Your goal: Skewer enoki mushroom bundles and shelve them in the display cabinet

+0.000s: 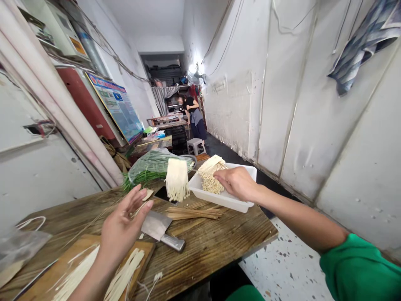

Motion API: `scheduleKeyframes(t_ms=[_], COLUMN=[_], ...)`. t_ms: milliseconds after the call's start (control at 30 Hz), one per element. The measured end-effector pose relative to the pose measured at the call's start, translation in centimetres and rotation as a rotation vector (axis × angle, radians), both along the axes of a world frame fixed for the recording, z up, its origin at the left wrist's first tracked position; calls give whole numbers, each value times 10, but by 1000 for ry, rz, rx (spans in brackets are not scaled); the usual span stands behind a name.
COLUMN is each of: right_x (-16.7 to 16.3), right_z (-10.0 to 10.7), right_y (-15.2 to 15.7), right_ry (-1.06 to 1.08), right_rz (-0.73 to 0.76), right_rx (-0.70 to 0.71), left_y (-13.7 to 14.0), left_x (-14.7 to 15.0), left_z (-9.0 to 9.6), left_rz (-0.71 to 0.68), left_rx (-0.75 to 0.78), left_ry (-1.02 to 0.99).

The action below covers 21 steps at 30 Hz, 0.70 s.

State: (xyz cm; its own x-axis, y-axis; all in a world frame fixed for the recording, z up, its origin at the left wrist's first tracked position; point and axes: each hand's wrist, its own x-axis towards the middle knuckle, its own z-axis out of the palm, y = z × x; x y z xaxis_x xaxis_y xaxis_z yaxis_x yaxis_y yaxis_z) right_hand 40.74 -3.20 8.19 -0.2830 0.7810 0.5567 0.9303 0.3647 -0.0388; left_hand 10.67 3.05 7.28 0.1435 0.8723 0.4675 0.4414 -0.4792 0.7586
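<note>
Pale strips [177, 177] hang side by side, their lower ends ragged.

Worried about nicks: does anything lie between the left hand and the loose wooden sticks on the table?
Yes: in this view the cleaver lies between the left hand and the loose wooden sticks, its blade nearer the hand than its handle.

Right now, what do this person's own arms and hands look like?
A plain green fabric sleeve covers part of the right arm, ending well short of the gloveless right hand. The left hand is gloveless too, with no left sleeve or watch visible.
</note>
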Motion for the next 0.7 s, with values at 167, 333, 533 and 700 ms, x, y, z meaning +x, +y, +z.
scheduleKeyframes(t_ms=[167,333,533,700], right_x=[4,5,16,18], right_z=[0,-2,-14,-16], right_y=[35,61,77,83], right_ry=[-27,4,40,49], right_rz=[-290,-515,-699,-790], right_rx=[-39,-145,-278,-403], left_y=[-11,-23,-37,-54], left_x=[-18,-36,-45,-51], left_z=[-21,-50,-76,-84], left_rz=[-20,28,46,66], left_rx=[-53,-142,-201,-230], left_ry=[-10,-11,45,44])
